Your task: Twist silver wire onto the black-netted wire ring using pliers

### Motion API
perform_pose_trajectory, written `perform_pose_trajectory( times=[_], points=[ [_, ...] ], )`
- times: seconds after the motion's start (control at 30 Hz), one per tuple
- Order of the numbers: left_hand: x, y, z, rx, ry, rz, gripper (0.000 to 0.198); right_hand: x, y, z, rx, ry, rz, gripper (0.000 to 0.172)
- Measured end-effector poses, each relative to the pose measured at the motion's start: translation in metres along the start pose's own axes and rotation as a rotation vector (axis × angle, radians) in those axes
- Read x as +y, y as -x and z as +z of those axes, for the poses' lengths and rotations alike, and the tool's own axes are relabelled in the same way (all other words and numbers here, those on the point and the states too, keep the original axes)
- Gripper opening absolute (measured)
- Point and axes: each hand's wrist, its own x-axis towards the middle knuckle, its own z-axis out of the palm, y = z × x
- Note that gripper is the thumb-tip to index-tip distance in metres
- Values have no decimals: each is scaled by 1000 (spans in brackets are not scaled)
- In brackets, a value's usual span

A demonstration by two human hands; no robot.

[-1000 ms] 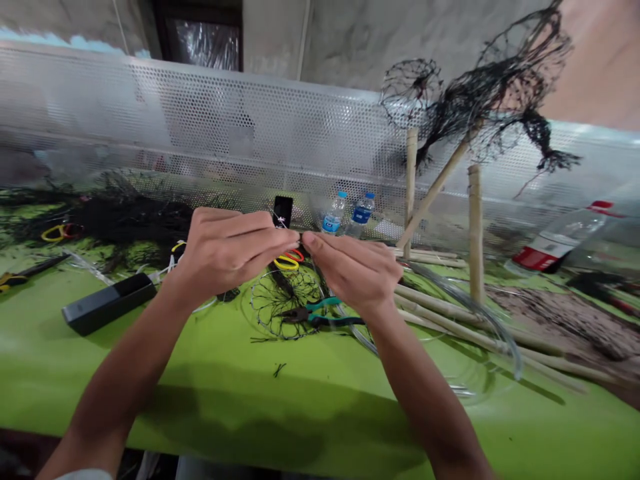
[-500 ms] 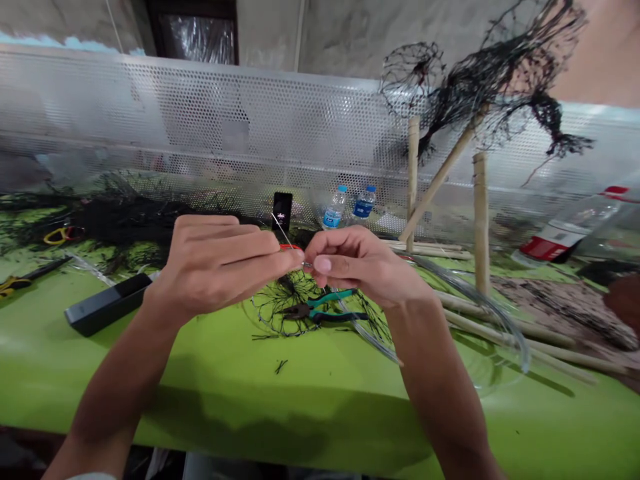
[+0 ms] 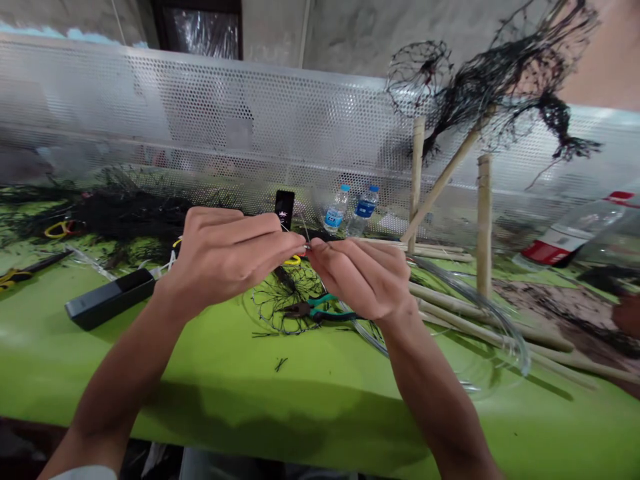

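Note:
My left hand (image 3: 225, 257) and my right hand (image 3: 363, 273) meet fingertip to fingertip above a green table (image 3: 310, 393). Both pinch a thin silver wire (image 3: 304, 235) whose short ends stick up between the fingertips. Below the hands lies a round black wire mesh piece (image 3: 280, 303) with teal-handled pliers (image 3: 320, 308) resting on it. Yellow and red loops (image 3: 293, 260) show just behind my fingers.
A black box (image 3: 110, 298) lies at the left. Bamboo sticks (image 3: 480, 320) and a coil of clear wire (image 3: 475, 300) lie at the right. Upright bamboo posts (image 3: 483, 223) carry black wire netting (image 3: 500, 73). Two water bottles (image 3: 350, 210) and a phone (image 3: 284, 208) stand by a perforated metal screen (image 3: 200, 133).
My right hand has turned knuckles-up again and shifted slightly; both hands kept pinching the wire, twisting it between the fingertips. The view drifted a little.

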Motion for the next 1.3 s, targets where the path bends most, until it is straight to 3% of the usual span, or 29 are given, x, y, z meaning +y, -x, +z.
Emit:
perform_pose_trajectory(
  times=[0.07,0.17,0.27,0.33,0.4,0.5,0.73,0.9,1.03,1.17,1.3],
  points=[
    [-3,0,3,21,-75,10,6,1,0,1,30,22,5,23],
    [-8,1,5,36,-146,75,7,1,-8,-1,-49,-293,271,19],
    [-11,1,5,35,-148,114,9,5,-15,-5,-405,-929,607,28],
    [-11,1,4,54,-125,126,9,10,-17,-7,-574,-1315,733,36],
    [-10,1,2,68,-103,135,9,13,-17,-7,-590,-1539,810,38],
    [-9,1,-1,90,-96,160,10,11,-18,-7,-524,-1622,899,27],
    [-8,1,-10,109,-113,150,11,-6,-22,-12,-359,-1574,851,19],
    [-7,1,-11,116,-124,102,8,-13,-20,-11,-189,-1283,640,22],
    [-10,4,-10,81,-126,53,14,-18,-20,-9,-92,-1072,558,16],
    [-12,4,-9,88,-129,53,11,-17,-15,-3,3,-660,361,11],
    [-10,2,-7,107,-115,38,8,-10,-4,11,227,-17,-81,22]
  ],
)
